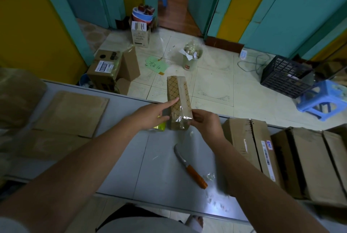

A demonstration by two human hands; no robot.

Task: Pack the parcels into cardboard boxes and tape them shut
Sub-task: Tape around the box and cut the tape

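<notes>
The right hand (204, 122) curls its fingers round the lower end of a long plastic-wrapped parcel (178, 95), holding it tilted above the grey table (161, 157). The left hand (150, 116) lays a straight forefinger on the parcel's patterned face, thumb beside it. A knife (189, 167) lies on the table between the arms, with cardboard boxes (262, 148) to its right.

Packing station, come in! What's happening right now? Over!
Left hand presses parcel, right hand grips its end. Not boxed yet. Knife on table nearby.
</notes>
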